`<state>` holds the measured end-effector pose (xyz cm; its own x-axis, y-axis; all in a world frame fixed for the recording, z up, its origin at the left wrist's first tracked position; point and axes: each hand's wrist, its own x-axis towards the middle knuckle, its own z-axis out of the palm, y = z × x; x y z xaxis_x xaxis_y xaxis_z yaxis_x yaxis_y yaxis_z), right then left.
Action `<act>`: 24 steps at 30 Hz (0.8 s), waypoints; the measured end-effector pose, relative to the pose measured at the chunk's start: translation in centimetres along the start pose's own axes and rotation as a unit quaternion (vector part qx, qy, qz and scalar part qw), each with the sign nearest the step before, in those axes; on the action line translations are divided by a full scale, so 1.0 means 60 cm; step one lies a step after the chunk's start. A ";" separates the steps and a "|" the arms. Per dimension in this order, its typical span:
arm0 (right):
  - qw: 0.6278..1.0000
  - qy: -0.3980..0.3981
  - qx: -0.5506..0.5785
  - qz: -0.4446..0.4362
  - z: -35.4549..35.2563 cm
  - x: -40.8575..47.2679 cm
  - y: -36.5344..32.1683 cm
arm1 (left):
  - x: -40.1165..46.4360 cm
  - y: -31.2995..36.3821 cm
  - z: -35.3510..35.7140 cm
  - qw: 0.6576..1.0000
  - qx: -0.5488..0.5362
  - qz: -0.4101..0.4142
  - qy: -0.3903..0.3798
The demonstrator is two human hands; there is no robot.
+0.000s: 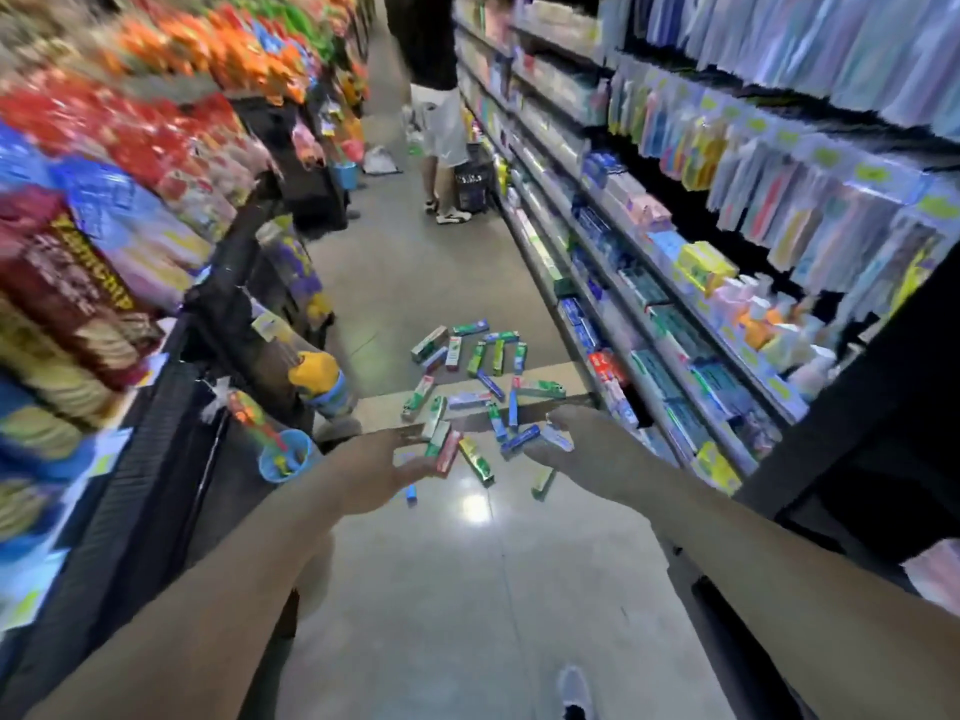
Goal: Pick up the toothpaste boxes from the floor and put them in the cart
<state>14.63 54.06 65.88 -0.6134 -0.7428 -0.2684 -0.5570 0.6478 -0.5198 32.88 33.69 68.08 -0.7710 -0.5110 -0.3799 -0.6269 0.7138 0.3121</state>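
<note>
1. Polished grey floor [467, 589] is running down a shop aisle, with snack bags [130, 148] lining the shelves at 9 o'clock and toothpaste and toothbrush packs filling the shelves [675, 262] at 3 o'clock.
2. Toothpaste boxes [470, 379], green, blue and red, are lying scattered flat on the floor at centre frame, pointing every which way.
3. Both bare arms are reaching forward over the floor toward the scatter.
4. Left hand [387, 467] is hovering at the near edge of the pile with its fingers spread and relaxed; the boxes nearest it are lying just beyond its fingertips at 2 o'clock, and blur is hiding whether it is touching any.
5. Right hand [582, 444] is hanging with loose, straight fingers at the pile's 4 o'clock side, with boxes just beside it at 9 o'clock; contact cannot be told.
6. Another person [441, 122] is standing far up the aisle at 12 o'clock beside a dark basket [472, 184].
7. One grey shoe [574, 691] is showing at 6 o'clock.
</note>
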 end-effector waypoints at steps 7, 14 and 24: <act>0.998 -0.028 -0.008 -0.063 -0.074 0.181 -0.020 | 0.129 -0.014 -0.083 0.996 0.039 -0.079 0.022; 0.994 -0.067 -0.051 -0.067 -0.088 0.331 -0.018 | 0.249 -0.020 -0.103 0.992 0.007 -0.125 0.003; 0.987 -0.104 -0.108 -0.060 -0.050 0.573 -0.069 | 0.455 -0.122 -0.162 0.986 -0.017 -0.162 -0.042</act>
<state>-5.82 26.35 61.25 -0.4203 -0.8205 -0.3875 -0.7383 0.5575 -0.3796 15.33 9.89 63.89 -0.5181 -0.6680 -0.5342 -0.8436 0.5020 0.1906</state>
